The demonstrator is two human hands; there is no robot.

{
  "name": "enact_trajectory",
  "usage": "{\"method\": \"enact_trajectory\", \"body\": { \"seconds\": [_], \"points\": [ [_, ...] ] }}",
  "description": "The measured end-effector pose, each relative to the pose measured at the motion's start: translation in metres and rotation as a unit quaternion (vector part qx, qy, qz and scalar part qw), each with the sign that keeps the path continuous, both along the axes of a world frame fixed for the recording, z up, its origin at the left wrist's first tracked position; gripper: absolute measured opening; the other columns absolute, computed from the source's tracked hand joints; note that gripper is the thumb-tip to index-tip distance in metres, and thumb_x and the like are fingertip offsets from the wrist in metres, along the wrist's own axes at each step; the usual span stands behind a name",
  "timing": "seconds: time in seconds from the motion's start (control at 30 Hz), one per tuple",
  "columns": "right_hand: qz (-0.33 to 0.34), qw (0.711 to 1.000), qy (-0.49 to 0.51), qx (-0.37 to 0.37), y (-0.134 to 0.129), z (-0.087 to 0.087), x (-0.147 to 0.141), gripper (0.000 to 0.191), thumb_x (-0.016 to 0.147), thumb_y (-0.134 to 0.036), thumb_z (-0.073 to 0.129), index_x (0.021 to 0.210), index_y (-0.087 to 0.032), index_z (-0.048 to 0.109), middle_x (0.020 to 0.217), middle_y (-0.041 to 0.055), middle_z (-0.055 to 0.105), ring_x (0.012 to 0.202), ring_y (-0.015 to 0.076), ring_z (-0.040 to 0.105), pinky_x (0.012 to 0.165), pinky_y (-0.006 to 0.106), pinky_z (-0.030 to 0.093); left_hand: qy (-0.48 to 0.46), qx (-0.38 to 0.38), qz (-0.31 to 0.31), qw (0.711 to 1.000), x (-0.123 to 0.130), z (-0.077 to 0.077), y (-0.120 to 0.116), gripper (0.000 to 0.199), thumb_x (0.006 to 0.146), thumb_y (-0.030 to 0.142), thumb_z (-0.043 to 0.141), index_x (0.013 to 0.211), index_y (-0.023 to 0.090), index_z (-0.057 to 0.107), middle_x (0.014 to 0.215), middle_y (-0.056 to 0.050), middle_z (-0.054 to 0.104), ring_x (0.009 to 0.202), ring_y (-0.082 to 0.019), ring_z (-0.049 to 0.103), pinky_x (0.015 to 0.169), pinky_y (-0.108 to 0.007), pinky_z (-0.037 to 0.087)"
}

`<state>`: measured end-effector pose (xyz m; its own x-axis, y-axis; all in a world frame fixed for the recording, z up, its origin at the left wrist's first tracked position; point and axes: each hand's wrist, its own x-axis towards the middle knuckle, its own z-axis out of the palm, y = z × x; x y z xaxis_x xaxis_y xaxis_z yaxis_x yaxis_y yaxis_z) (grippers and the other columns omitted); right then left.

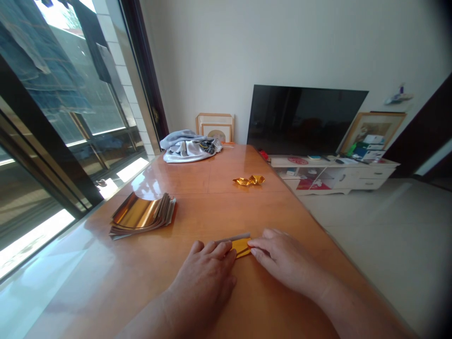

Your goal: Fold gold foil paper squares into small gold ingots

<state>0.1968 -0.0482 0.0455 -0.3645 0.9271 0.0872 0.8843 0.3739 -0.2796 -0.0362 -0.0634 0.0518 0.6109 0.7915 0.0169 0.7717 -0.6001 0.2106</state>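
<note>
A small folded sheet of gold foil paper (241,247) lies on the table in front of me, a greyish folded edge along its far side. My left hand (209,267) bends its fingers over the left end of this paper, holding it against the tabletop and hiding that part. At the right end, my right hand (277,254) has thumb and index finger closed on the paper's edge. Farther off stand shiny folded gold paper pieces (249,181), close together. To the left is a curled stack of gold foil paper (143,214).
The glossy wooden table (197,212) runs away from me. Grey satiny cloth (190,147) is heaped at its far end, near framed pictures (216,127). A television (303,120) and a white cabinet (353,176) stand beyond. Glass doors (70,108) are at the left.
</note>
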Motion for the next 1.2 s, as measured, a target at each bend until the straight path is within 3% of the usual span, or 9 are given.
{"method": "enact_trajectory", "body": {
  "seconds": [0.37, 0.6, 0.83, 1.2],
  "points": [
    [-0.005, 1.000, -0.003, 0.029, 0.004, -0.002, 0.001, 0.027, 0.097, -0.032, 0.050, 0.108, -0.030, 0.075, 0.086, 0.0036, 0.065, 0.083, 0.0182, 0.062, 0.074, 0.029, 0.043, 0.015, 0.003, -0.013, 1.000, 0.000, 0.008, 0.001, 0.038, 0.095, 0.035, 0.051, 0.131, 0.030, 0.059, 0.131, -0.005, 0.062, 0.112, -0.028, 0.053, 0.094, -0.044, 0.036],
    [0.084, 0.991, 0.009, 0.107, -0.019, 0.007, -0.017, 0.036, 0.096, -0.019, 0.048, 0.127, -0.021, 0.066, 0.121, 0.0085, 0.069, 0.108, 0.0221, 0.060, 0.099, 0.038, 0.044, 0.027, 0.031, -0.021, 0.999, -0.001, 0.006, -0.002, 0.038, 0.094, 0.036, 0.051, 0.130, 0.028, 0.059, 0.125, -0.006, 0.065, 0.107, -0.028, 0.055, 0.090, -0.044, 0.036],
    [0.103, 0.988, -0.077, 0.085, -0.037, -0.009, -0.038, 0.043, 0.100, -0.030, 0.045, 0.136, -0.013, 0.060, 0.142, 0.0144, 0.059, 0.133, 0.0287, 0.050, 0.116, 0.050, 0.032, 0.023, 0.050, -0.033, 0.998, -0.004, 0.004, -0.003, 0.033, 0.094, 0.036, 0.052, 0.123, 0.025, 0.062, 0.125, -0.007, 0.064, 0.108, -0.028, 0.055, 0.091, -0.043, 0.036],
    [0.064, 0.991, -0.107, 0.053, -0.040, -0.013, -0.029, 0.045, 0.101, -0.036, 0.040, 0.139, -0.020, 0.059, 0.144, 0.0111, 0.057, 0.141, 0.0266, 0.043, 0.122, 0.054, 0.015, 0.025, 0.057, -0.050, 0.997, -0.008, -0.002, 0.002, 0.034, 0.092, 0.039, 0.051, 0.121, 0.024, 0.063, 0.124, -0.008, 0.065, 0.108, -0.030, 0.056, 0.090, -0.045, 0.038]
  ]
}}
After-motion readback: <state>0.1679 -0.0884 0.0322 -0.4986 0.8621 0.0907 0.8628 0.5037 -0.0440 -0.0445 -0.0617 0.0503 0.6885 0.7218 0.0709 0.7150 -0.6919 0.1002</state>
